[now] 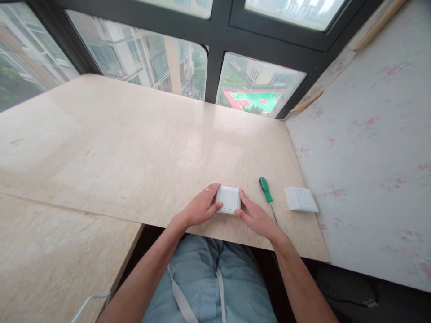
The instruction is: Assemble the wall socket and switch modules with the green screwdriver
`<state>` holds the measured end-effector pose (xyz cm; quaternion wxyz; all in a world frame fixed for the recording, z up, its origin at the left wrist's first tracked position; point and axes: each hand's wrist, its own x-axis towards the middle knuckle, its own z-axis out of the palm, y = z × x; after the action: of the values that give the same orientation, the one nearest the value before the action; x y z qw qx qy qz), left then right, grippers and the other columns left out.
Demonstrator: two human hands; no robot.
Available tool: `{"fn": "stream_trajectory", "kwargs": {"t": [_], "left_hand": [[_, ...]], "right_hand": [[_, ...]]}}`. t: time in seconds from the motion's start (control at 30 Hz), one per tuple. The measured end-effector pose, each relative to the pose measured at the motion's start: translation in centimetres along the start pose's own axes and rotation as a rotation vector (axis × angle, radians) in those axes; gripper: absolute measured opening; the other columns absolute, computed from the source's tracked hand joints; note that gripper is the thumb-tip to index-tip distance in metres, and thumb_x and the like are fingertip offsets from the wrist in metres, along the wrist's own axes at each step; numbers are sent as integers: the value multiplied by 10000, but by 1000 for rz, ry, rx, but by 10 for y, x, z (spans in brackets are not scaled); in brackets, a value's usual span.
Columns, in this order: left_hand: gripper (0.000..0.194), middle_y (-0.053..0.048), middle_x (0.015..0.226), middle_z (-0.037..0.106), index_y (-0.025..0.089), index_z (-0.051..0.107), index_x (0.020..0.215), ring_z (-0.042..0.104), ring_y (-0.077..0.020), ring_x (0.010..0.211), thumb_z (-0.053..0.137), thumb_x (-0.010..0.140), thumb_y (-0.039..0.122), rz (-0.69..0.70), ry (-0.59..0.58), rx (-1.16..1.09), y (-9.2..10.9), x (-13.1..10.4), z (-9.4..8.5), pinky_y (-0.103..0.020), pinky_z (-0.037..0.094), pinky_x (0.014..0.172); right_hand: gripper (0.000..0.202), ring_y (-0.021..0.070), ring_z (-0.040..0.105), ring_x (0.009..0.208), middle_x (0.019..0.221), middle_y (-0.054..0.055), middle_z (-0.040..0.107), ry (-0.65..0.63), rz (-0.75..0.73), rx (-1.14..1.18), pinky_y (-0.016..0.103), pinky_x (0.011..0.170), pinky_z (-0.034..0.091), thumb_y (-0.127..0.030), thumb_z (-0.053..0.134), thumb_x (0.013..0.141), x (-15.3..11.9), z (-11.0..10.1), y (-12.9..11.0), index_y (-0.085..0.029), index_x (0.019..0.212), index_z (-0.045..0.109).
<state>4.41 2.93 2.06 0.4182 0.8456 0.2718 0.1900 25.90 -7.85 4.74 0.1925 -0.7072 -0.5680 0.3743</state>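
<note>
A white square wall switch (229,199) is between my two hands near the front edge of the stone counter. My left hand (203,205) grips its left side, with the thumb on the front corner and the fingers along the far left edge. On the opposite side my right hand (251,213) holds it, thumb at the near right corner and fingers by the right edge. Just right of that hand lies a screwdriver (266,189) with a green and black handle, its shaft pointing towards me and partly hidden behind my right wrist.
A white wall socket (301,199) rests on the marble-patterned counter (134,143) by the flowered wall (367,157). Dark-framed windows (215,72) line the back. At lower left is another stone slab (60,251) with a white cable (89,303).
</note>
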Motion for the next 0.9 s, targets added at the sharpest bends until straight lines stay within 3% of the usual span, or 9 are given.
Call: {"fn": "stream_trajectory", "kwargs": {"t": [0.13, 0.23, 0.37, 0.47, 0.57, 0.7, 0.9], "left_hand": [[562, -196, 1417, 521, 159, 365, 1456, 539, -313, 1287, 504, 973, 412, 1, 25, -22, -1, -2, 5, -535, 441, 1091], [654, -209, 1483, 465, 170, 314, 1499, 499, -340, 1346, 517, 967, 493, -7, 64, 1, -6, -6, 12, -563, 408, 1116], [1091, -239, 1560, 362, 194, 132, 1582, 417, -414, 1413, 739, 778, 610, 8, 94, 53, -14, -10, 21, -610, 372, 1127], [1276, -209, 1480, 458, 221, -10, 1598, 509, -387, 1327, 849, 691, 478, 37, 136, 44, -15, -14, 24, -580, 429, 1082], [1282, -158, 1399, 525, 261, -73, 1593, 561, -342, 1255, 841, 697, 327, 96, 201, 44, -12, -19, 26, -549, 465, 1051], [1228, -165, 1436, 507, 286, -61, 1594, 520, -351, 1321, 798, 718, 240, 210, 232, 98, -7, -25, 30, -565, 471, 1058], [1014, -189, 1487, 481, 292, 10, 1593, 496, -334, 1382, 708, 858, 262, 319, 273, 103, -6, -28, 36, -549, 496, 1065]], "right_hand": [[808, 326, 492, 1394, 1534, 146, 486, -1, -11, 67, 565, 1142, 367, -350, 557, 923, 0, 1, 6, -196, 1615, 170], [792, 294, 366, 1481, 1616, 108, 362, 10, -36, 174, 553, 1205, 267, -426, 529, 944, -1, 10, 15, -222, 1616, 164], [793, 265, 218, 1541, 1670, 91, 245, 81, -81, 299, 514, 1252, 140, -572, 486, 953, -5, 27, 27, -223, 1609, 210], [806, 261, 209, 1544, 1669, 93, 253, 145, -93, 386, 495, 1258, 131, -630, 494, 938, -7, 36, 32, -227, 1597, 262], [821, 260, 254, 1531, 1663, 86, 277, 153, -88, 497, 490, 1255, 161, -636, 557, 911, -9, 39, 32, -251, 1586, 290], [845, 279, 316, 1505, 1633, 90, 348, 202, -82, 612, 506, 1245, 198, -588, 697, 840, -12, 41, 30, -259, 1547, 370], [530, 300, 518, 1364, 1418, 81, 624, 346, -47, 879, 510, 1177, 344, -571, 631, 898, -15, 41, 20, -254, 1322, 625]]}}
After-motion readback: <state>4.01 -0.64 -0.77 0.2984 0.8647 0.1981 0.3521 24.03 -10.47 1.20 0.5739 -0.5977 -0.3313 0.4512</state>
